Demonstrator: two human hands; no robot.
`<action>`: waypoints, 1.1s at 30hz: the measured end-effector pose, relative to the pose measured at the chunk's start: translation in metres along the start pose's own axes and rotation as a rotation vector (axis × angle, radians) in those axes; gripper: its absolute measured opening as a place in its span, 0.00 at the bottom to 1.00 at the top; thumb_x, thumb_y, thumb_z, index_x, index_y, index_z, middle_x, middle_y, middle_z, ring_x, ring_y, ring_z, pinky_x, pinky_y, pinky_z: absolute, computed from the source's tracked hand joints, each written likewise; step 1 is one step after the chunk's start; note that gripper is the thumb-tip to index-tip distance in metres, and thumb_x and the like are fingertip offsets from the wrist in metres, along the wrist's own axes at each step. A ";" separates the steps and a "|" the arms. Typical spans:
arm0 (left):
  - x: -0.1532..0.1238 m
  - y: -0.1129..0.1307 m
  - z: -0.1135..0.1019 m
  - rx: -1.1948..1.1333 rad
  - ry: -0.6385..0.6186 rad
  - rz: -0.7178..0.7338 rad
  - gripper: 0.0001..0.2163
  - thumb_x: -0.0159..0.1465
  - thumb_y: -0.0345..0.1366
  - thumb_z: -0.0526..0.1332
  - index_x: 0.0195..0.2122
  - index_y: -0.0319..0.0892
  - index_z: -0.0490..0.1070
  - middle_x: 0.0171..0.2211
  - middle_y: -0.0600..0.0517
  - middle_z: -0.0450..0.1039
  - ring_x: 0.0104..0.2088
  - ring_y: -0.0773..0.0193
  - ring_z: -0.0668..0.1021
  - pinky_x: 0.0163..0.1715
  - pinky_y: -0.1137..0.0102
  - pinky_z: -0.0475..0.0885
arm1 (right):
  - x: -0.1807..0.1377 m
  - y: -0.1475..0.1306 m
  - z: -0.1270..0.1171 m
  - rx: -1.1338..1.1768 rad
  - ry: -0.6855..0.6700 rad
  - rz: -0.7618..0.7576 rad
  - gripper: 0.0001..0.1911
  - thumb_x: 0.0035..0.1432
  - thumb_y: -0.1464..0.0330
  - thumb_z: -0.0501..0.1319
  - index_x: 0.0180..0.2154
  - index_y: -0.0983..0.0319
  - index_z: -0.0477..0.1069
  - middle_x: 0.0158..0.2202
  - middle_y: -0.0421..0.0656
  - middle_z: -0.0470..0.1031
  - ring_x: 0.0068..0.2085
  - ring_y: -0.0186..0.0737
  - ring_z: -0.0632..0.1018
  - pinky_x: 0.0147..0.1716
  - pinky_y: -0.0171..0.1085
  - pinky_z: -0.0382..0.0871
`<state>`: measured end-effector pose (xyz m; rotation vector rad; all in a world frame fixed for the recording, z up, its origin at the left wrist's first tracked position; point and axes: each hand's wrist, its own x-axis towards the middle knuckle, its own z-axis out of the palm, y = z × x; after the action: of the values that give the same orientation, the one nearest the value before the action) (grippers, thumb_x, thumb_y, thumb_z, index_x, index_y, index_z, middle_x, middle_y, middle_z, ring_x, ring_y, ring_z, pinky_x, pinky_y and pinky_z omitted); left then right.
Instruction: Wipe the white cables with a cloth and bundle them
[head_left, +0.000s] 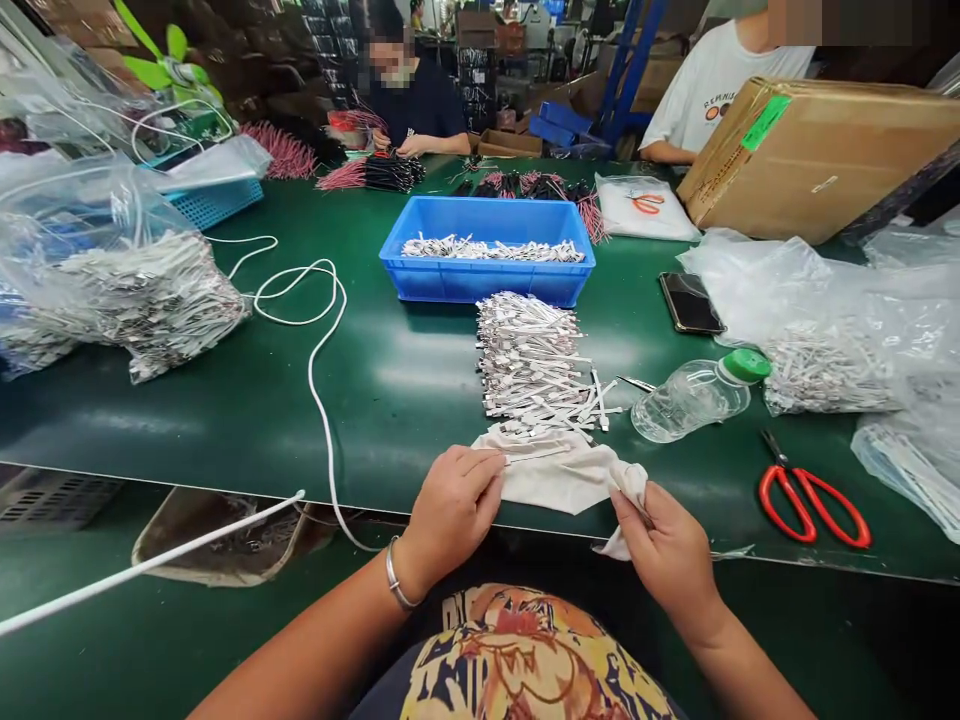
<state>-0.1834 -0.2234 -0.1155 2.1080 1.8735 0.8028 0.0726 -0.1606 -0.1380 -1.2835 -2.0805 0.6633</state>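
My left hand (454, 505) and my right hand (664, 550) hold a crumpled white cloth (559, 478) at the front edge of a green workbench (390, 420). The left fingers press on the cloth, while the right fingers pinch its folded end. A thin strip, possibly a small metal-ended cable, lies across the cloth near my left fingertips. Just beyond the cloth, a heap of flat white cable pieces with metal ends (529, 365) spreads across the bench and touches the cloth's far edge.
A blue plastic crate (487, 250) holds similar pieces. Bulging plastic bags (142, 300) lie left and right, beside a white cable (322, 380), plastic bottle (694, 400), phone (691, 303), red scissors (806, 505) and cardboard box (814, 155). Two co-workers (412, 110) sit across the bench.
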 end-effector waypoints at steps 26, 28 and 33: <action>0.062 0.013 -0.031 0.117 -0.431 -0.066 0.07 0.60 0.25 0.52 0.32 0.40 0.69 0.32 0.48 0.72 0.34 0.59 0.73 0.34 0.67 0.68 | 0.003 -0.004 0.006 -0.318 0.031 -0.153 0.17 0.64 0.60 0.51 0.24 0.59 0.58 0.23 0.38 0.61 0.26 0.37 0.65 0.28 0.36 0.54; 0.061 0.001 -0.041 0.028 -0.433 -0.099 0.06 0.62 0.29 0.53 0.35 0.41 0.68 0.32 0.51 0.73 0.33 0.63 0.74 0.32 0.71 0.68 | 0.002 -0.005 0.007 -0.375 0.036 -0.165 0.17 0.64 0.59 0.50 0.24 0.59 0.59 0.23 0.38 0.62 0.27 0.37 0.65 0.29 0.36 0.53; 0.036 -0.025 -0.060 -0.582 -0.467 -0.421 0.09 0.59 0.35 0.58 0.41 0.40 0.67 0.30 0.54 0.71 0.30 0.67 0.74 0.31 0.73 0.69 | -0.002 -0.004 0.009 -0.415 0.084 -0.170 0.21 0.64 0.56 0.49 0.22 0.59 0.56 0.21 0.38 0.58 0.24 0.36 0.63 0.27 0.36 0.52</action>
<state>-0.2344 -0.1957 -0.0689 1.3390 1.5101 0.5902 0.0643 -0.1647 -0.1415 -1.3007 -2.2998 0.1001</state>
